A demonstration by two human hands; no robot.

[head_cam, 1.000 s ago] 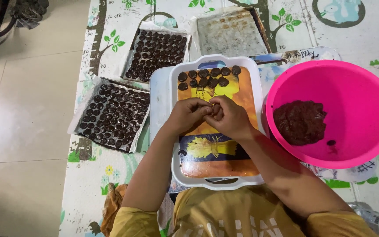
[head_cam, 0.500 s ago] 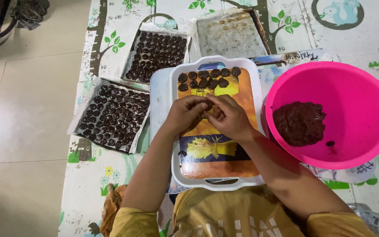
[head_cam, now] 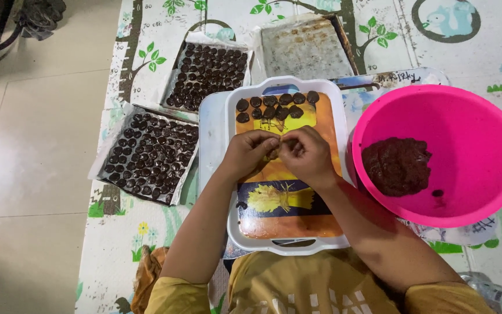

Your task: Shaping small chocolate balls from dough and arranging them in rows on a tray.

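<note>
Two hands meet over the middle of a white rectangular tray with an orange and yellow picture on its base. The left hand and the right hand have their fingertips pressed together, fingers curled in narrow around a small piece of dark dough, which is mostly hidden between them; only a sliver of it shows. Both hands hover just above the tray's picture, close below the two short rows of dark round pieces that lie along the tray's far end.

Right of the tray, touching its edge, stands a big pink bowl holding a lump of dark brown dough on its near-left side, with a small crumb beside it. Left of the tray lies a flat baking sheet lined with paper and packed with rows of dark rounds; a second filled sheet sits beyond it, tilted at an angle. Farther back lies a bare, stained metal sheet. Everything rests on a printed play mat with trees and animals, spread over a pale tiled floor. Yellow sleeves show at the bottom edge.
</note>
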